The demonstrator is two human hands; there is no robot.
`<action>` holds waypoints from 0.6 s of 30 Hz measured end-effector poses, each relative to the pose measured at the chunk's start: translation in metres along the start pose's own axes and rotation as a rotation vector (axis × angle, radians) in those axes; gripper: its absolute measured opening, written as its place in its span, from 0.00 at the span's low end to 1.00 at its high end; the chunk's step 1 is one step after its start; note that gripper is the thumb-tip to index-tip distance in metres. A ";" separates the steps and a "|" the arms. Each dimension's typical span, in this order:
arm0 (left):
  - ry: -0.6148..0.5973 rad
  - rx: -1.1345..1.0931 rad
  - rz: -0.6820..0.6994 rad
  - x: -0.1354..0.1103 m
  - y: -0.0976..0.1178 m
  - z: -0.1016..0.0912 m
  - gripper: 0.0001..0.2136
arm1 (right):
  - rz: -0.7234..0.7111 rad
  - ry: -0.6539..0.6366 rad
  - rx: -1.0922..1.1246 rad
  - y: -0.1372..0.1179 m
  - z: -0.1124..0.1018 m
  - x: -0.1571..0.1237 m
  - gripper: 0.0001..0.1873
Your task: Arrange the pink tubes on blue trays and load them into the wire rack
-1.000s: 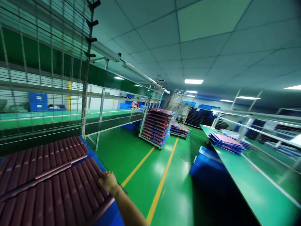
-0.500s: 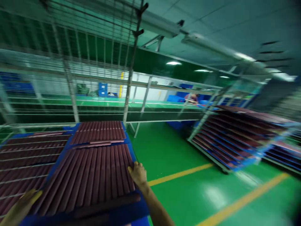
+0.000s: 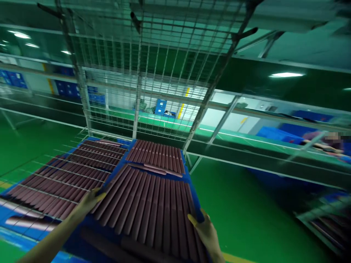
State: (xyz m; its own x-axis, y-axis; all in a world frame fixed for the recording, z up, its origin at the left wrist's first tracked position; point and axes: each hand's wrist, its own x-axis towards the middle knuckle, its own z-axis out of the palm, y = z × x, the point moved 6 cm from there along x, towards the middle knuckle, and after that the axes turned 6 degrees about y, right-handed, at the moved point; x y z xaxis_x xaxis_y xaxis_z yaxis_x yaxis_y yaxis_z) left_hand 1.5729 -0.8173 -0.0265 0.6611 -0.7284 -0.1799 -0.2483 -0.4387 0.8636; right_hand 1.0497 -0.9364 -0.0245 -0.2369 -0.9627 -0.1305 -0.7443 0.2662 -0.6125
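Note:
My left hand (image 3: 89, 202) grips the left edge of a blue tray (image 3: 194, 190), its thumb lying over the top. On the opposite edge, my right hand (image 3: 206, 231) is closed around the rim, thumb above and fingers outside. Rows of brownish-pink rods (image 3: 153, 204) cover the tray, with a few lying crosswise between the rows and near me. The tray slopes away from me, its far end against an upright wire mesh rack (image 3: 136, 98). To the left, a similar layer of rods (image 3: 90, 173) lies behind thin wire bars.
Beyond the mesh runs a long bench with a dark belt (image 3: 246, 157), with blue boxes (image 3: 160, 107) behind it. A person (image 3: 334, 144) sits at the far right. Another loaded rack (image 3: 326, 233) stands at lower right on the green floor (image 3: 233, 204).
My view has swung left, so the tray and mesh appear further right. My left hand has come onto the tray's left edge, and my right hand now wraps the right edge nearer me.

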 end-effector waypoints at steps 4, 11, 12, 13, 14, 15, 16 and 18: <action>-0.079 -0.131 -0.029 -0.002 0.019 -0.001 0.23 | 0.007 0.014 0.005 -0.009 -0.014 0.007 0.54; -0.125 -0.170 -0.017 0.029 0.079 0.010 0.18 | 0.002 0.020 -0.014 -0.045 -0.037 0.067 0.57; -0.116 -0.167 -0.010 0.041 0.086 0.015 0.17 | -0.007 0.020 -0.010 -0.051 -0.037 0.081 0.56; -0.119 -0.167 0.008 0.055 0.092 0.023 0.15 | -0.022 0.027 -0.006 -0.057 -0.036 0.096 0.56; -0.122 -0.164 0.031 0.069 0.099 0.031 0.14 | -0.041 0.043 -0.001 -0.063 -0.035 0.111 0.55; -0.121 -0.157 0.058 0.084 0.104 0.040 0.13 | -0.061 0.060 0.004 -0.069 -0.032 0.126 0.54; -0.115 -0.145 0.081 0.100 0.109 0.049 0.12 | -0.080 0.078 0.009 -0.075 -0.029 0.142 0.53; -0.098 -0.123 0.114 0.131 0.118 0.068 0.11 | -0.108 0.105 0.019 -0.086 -0.019 0.174 0.52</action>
State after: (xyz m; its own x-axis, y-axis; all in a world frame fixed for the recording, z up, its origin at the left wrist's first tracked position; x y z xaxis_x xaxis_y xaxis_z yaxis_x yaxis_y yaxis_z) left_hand 1.5826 -1.0004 0.0202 0.5604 -0.8198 -0.1177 -0.2254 -0.2877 0.9308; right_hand 1.0608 -1.1260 0.0207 -0.2206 -0.9752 0.0186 -0.7573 0.1593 -0.6333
